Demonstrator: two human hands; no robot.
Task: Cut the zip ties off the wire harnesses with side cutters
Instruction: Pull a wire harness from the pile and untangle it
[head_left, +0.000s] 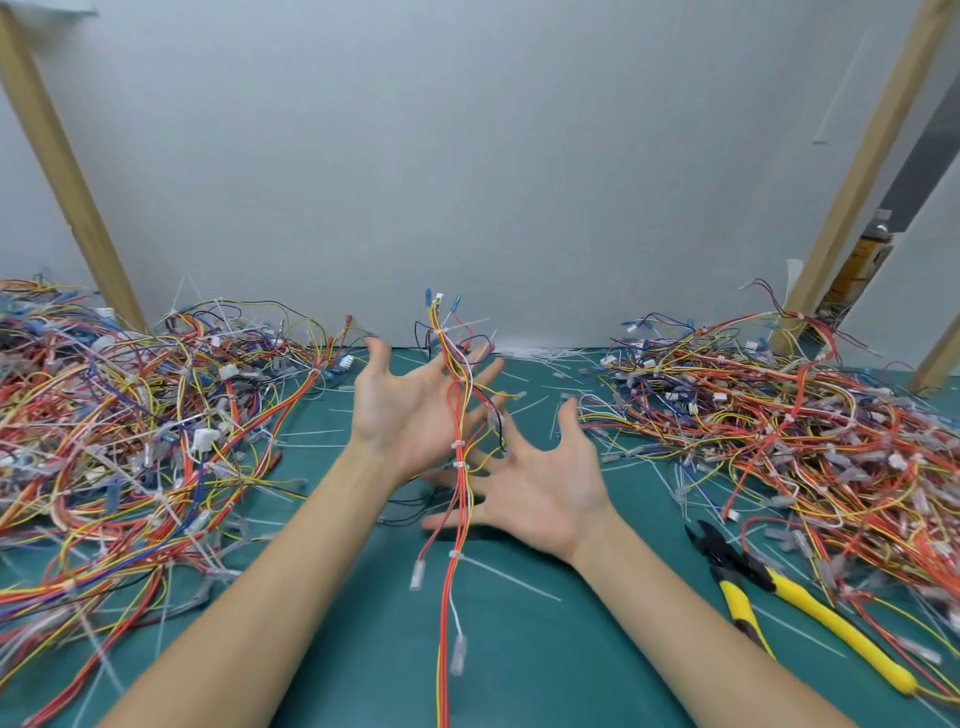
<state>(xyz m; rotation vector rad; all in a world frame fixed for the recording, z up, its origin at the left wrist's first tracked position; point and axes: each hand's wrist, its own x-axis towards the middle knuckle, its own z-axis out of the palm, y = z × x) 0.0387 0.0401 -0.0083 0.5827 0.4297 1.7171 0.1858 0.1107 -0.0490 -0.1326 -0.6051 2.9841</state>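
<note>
Looking at both hands rn: left hand (410, 410) and right hand (540, 488) are spread wide, palms turned in, so neither grip is closed on anything. The long red, yellow and white wire harness (453, 519) just hangs across the fingers between them, prob to stretch it out and spot the small white zip ties (457, 445) along it. Black side cutters w/ yellow handles (769, 577) lie untouched on the green table (519, 665) by the right forearm, handy for that hand, w/ one tangled wire pile (156, 415) off left and a second wire pile (779, 415) off right, so imo no cut's underway atm.
</note>
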